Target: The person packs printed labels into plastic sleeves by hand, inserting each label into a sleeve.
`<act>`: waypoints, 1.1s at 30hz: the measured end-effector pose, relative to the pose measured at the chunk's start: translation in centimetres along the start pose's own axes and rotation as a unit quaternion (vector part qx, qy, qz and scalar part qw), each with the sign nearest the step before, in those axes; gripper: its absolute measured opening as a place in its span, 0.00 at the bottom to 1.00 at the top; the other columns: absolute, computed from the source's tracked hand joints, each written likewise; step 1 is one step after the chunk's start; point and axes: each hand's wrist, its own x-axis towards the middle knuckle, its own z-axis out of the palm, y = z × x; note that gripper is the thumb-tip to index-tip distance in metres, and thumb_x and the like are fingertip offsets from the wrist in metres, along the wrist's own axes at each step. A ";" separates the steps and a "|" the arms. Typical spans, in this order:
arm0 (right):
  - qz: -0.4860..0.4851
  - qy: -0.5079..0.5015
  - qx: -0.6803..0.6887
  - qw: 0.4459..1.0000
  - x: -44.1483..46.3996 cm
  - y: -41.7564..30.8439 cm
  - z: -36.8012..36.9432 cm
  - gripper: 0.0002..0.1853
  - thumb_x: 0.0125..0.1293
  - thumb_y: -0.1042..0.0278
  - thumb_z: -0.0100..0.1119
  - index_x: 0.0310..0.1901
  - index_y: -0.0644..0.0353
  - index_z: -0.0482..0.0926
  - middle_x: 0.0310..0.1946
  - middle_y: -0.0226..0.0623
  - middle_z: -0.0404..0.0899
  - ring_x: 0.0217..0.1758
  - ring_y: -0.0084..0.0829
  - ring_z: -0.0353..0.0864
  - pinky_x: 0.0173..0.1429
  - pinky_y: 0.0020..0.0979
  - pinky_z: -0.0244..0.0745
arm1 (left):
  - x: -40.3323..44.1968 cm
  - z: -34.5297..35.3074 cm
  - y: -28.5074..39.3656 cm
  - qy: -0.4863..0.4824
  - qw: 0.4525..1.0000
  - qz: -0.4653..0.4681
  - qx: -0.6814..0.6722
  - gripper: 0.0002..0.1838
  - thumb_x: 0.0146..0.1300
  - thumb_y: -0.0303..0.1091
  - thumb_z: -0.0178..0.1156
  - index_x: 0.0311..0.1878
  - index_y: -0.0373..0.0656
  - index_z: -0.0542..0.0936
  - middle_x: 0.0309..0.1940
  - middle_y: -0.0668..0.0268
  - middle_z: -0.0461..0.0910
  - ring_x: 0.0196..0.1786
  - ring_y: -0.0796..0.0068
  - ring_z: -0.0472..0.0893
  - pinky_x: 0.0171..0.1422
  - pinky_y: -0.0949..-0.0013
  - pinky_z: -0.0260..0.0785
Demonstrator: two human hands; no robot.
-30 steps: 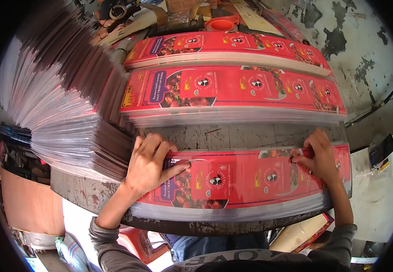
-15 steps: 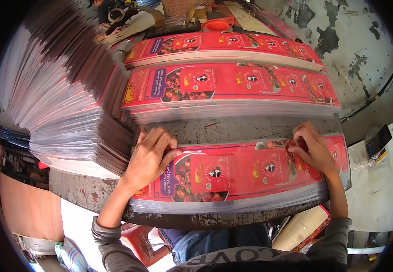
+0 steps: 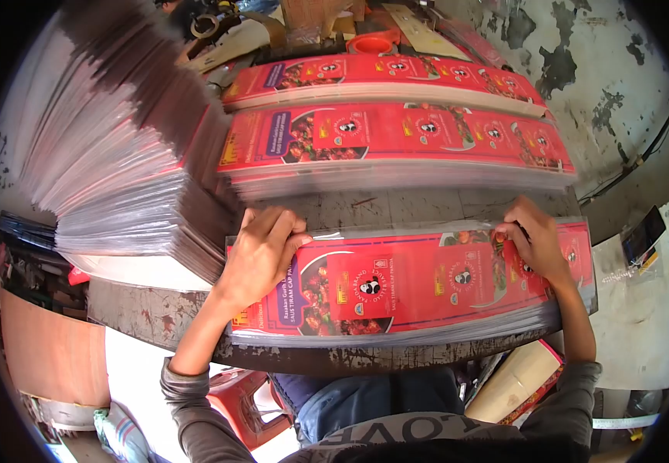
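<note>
In front of me lies a low stack of long red printed sheets (image 3: 419, 282) with clear plastic edges, showing panda logos and pictures of food. My left hand (image 3: 263, 251) is at the stack's far left corner, its fingers curled and thumb pressed against them at the top sheet's far edge. Toward the right end, my right hand (image 3: 535, 241) pinches the same far edge with bent fingers. A clear plastic strip shows along that edge between the hands. How many layers the fingers hold is hidden.
Behind lie a middle stack of red sheets (image 3: 404, 137) and a far stack (image 3: 396, 71). A tall fanned pile (image 3: 130, 216) of plastic-edged sheets leans at the left. The worn table (image 3: 396, 207) has a curved near edge. A red stool (image 3: 246, 405) stands below it.
The view has shifted slightly. Both hands are still at the far edge of the near stack, where more of the clear strip now shows between them.
</note>
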 end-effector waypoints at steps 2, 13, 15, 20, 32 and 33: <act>-0.028 0.028 -0.012 0.999 0.4 0.1 -0.6 0.07 0.58 0.75 0.59 0.28 0.63 0.71 0.24 0.41 0.68 0.28 0.43 0.69 0.34 0.37 0.66 | 0.2 -0.8 0.5 0.030 0.999 0.017 0.032 0.07 0.54 0.26 0.63 0.32 0.37 0.74 0.28 0.60 0.75 0.34 0.58 0.74 0.46 0.61 0.62; 0.032 0.058 -0.086 0.994 14.6 6.1 -1.2 0.08 0.63 0.69 0.55 0.38 0.65 0.73 0.34 0.44 0.73 0.34 0.43 0.73 0.41 0.35 0.69 | 9.5 -2.0 -0.4 0.220 0.887 -0.028 0.406 0.18 0.60 0.35 0.55 0.54 0.44 0.70 0.54 0.56 0.69 0.56 0.60 0.70 0.68 0.40 0.50; -0.011 0.124 -0.157 0.980 14.3 7.2 1.9 0.09 0.63 0.67 0.56 0.39 0.64 0.74 0.36 0.43 0.74 0.36 0.43 0.74 0.43 0.37 0.69 | 8.8 0.2 -0.1 0.158 0.939 -0.034 0.303 0.27 0.61 0.44 0.57 0.61 0.45 0.66 0.61 0.50 0.64 0.62 0.53 0.66 0.68 0.37 0.51; 0.076 -0.063 -0.092 0.991 13.1 2.7 1.9 0.17 0.64 0.57 0.56 0.49 0.60 0.72 0.50 0.45 0.72 0.57 0.46 0.70 0.59 0.44 0.63 | 5.3 3.1 1.6 -0.010 0.960 -0.031 0.277 0.40 0.55 0.55 0.60 0.68 0.53 0.58 0.65 0.47 0.59 0.67 0.47 0.61 0.65 0.35 0.54; -0.076 -0.045 -0.234 0.968 10.8 -0.5 6.1 0.38 0.63 0.39 0.51 0.69 0.50 0.57 0.70 0.45 0.54 0.72 0.43 0.55 0.71 0.56 0.46 | 4.8 3.8 0.4 0.044 0.956 -0.066 0.284 0.44 0.55 0.49 0.63 0.72 0.53 0.52 0.71 0.49 0.47 0.74 0.47 0.45 0.69 0.30 0.37; -0.077 -0.044 -0.234 0.968 11.0 -0.6 5.7 0.38 0.63 0.39 0.51 0.69 0.50 0.57 0.70 0.45 0.54 0.72 0.43 0.55 0.71 0.56 0.46 | 4.9 3.7 0.3 0.059 0.952 -0.068 0.292 0.45 0.55 0.49 0.63 0.72 0.52 0.52 0.71 0.50 0.47 0.74 0.47 0.44 0.69 0.30 0.38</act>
